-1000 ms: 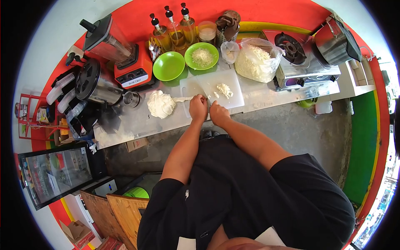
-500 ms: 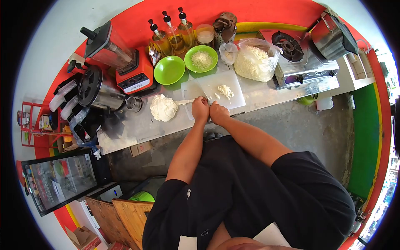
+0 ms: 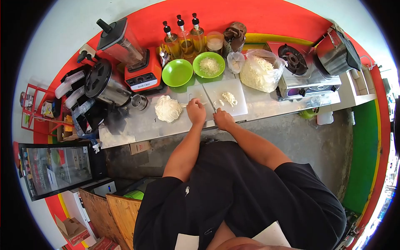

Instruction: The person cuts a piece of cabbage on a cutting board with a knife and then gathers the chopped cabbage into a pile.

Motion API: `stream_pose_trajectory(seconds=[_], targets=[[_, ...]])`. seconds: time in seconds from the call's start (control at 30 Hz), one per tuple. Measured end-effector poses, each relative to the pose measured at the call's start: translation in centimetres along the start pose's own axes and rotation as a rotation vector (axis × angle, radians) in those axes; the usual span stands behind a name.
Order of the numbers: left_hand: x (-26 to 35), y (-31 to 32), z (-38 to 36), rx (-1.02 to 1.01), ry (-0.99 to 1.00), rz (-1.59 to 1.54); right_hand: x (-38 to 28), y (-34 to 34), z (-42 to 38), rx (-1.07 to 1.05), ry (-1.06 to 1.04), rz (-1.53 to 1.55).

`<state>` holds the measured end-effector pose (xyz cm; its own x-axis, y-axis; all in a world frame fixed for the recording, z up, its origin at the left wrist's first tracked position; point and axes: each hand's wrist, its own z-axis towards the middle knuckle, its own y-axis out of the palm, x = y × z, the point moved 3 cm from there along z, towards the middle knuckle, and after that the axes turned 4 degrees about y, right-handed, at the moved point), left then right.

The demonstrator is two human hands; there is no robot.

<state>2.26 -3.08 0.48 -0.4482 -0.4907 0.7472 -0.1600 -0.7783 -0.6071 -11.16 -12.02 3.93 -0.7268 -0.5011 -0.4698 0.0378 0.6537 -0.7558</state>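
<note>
My left hand (image 3: 196, 111) is closed on a strip of white dough (image 3: 183, 105) at the left side of the white cutting board (image 3: 239, 109). The strip runs back to a soft white lump of dough (image 3: 168, 109) on the metal counter. In my right hand (image 3: 224, 120), at the board's front edge, is the handle of a knife (image 3: 209, 97), its thin blade pointing away across the board. Small cut dough pieces (image 3: 229, 98) lie in a pile to the right of the blade, with a few loose bits nearer it.
Behind the board stand a green plate (image 3: 177, 73) and another green plate (image 3: 220, 71) with white shreds. A plastic bag (image 3: 260, 75) of white pieces sits beside the gas stove (image 3: 308, 85). A red blender (image 3: 143, 75), pump bottles (image 3: 184, 43) and a metal cup (image 3: 138, 102) line the counter.
My hands have moved apart: the left is over the strip, while the right has come slightly toward me with the knife. The view has shifted a little.
</note>
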Motion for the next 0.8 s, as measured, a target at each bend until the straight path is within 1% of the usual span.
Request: stream_pose_trajectory(seconds=[0.03,0.07,0.1,0.13,0.2,0.27,0.3,0.4,0.5,0.53,0.6,0.73,0.8], targets=[[0.1,-0.3,-0.1,-0.004,0.001,0.0,0.2,0.3,0.1,-0.026,-0.015,-0.027],[0.2,-0.7,-0.1,0.001,0.024,0.079,0.4,0.5,0.3,-0.052,-0.033,-0.055],[0.1,-1.0,-0.3,0.007,0.046,0.158,0.4,0.4,0.2,-0.053,-0.033,-0.053],[0.0,-1.3,-0.6,0.006,0.046,0.16,0.6,0.2,0.0,-0.044,-0.031,-0.06],[0.2,-1.5,-1.3,-0.049,0.148,0.217,1.0,0.0,-0.3,-0.038,-0.025,-0.064],[0.2,-1.5,-1.5,-0.063,0.157,0.235,1.7,-0.4,-0.2,0.042,0.072,-0.03],[0.5,-1.6,-1.6,-0.07,0.165,0.252,2.0,-0.5,-0.2,0.042,0.078,-0.028],[1.0,-1.5,-1.3,-0.143,0.154,0.237,2.4,-1.0,-0.6,0.064,0.112,-0.005],[1.5,-0.7,-0.9,-0.192,0.223,0.204,1.9,-1.3,-1.1,0.05,0.082,-0.004],[1.7,-0.5,-0.9,-0.197,0.226,0.203,1.7,-1.2,-1.3,0.025,0.053,-0.049],[2.1,-0.2,-1.0,-0.216,0.165,0.141,1.8,-1.2,-1.6,0.004,0.03,-0.092],[2.6,0.0,-0.7,-0.258,0.149,0.165,2.6,-1.3,-1.3,0.07,0.088,-0.039],[2.9,0.2,-0.7,-0.276,0.192,0.157,2.8,-1.4,-1.2,0.107,0.099,-0.005]])
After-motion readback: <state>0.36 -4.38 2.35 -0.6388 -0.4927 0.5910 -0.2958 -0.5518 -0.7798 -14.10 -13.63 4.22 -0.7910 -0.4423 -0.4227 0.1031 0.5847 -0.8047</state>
